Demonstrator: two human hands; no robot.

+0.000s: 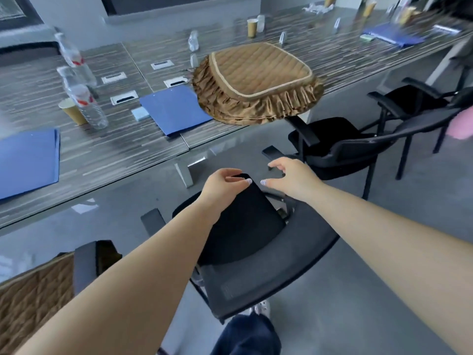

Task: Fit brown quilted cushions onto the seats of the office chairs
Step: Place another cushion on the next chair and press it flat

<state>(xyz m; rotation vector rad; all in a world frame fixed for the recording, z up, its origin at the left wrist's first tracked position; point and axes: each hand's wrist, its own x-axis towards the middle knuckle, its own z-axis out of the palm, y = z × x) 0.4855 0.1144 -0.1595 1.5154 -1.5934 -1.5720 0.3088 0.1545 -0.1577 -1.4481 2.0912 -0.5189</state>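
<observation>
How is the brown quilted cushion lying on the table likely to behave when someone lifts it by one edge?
The brown quilted cushion would probably flex rather than stay rigid, since it looks like padded stitched fabric. Its ruffled skirt, already draping past the table edge, would likely hang loose and floppy. It seems light for its size.

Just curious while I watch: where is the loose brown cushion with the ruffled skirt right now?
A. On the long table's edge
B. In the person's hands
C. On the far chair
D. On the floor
A: the brown cushion lies on the table, its ruffle overhanging the edge.
</observation>
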